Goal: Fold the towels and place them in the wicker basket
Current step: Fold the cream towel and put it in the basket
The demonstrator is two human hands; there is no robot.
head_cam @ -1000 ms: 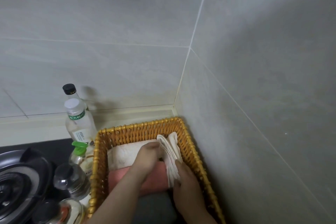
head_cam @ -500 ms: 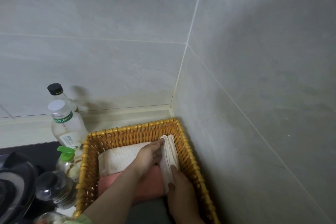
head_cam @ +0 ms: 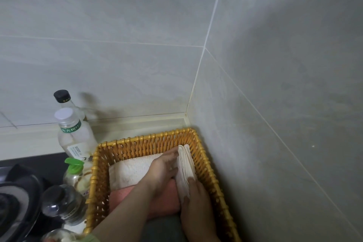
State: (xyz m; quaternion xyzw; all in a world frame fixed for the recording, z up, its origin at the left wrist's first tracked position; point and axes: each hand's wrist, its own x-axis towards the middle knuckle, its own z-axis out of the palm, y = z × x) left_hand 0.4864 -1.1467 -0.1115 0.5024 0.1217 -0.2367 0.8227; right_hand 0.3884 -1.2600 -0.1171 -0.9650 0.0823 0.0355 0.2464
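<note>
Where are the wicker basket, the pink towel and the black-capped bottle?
wicker basket (head_cam: pixel 145 145): head view, far wall.
pink towel (head_cam: pixel 121 196): head view, left end.
black-capped bottle (head_cam: pixel 62 96): head view, its cap.

Bottom edge cuts off the near end of the wicker basket (head_cam: pixel 145 140), the grey towel (head_cam: pixel 163 229) and both forearms; left edge cuts the stove (head_cam: pixel 17 194). Right hand (head_cam: pixel 196 202) pinches the upright cream towel (head_cam: pixel 185 165), most fingers hidden behind it; left hand (head_cam: pixel 161 169) and forearm cover the middle of the pink towel (head_cam: pixel 121 197). Black-capped bottle (head_cam: pixel 62 96) mostly hidden behind white-capped bottle (head_cam: pixel 74 137), whose small label print is unreadable.
</note>
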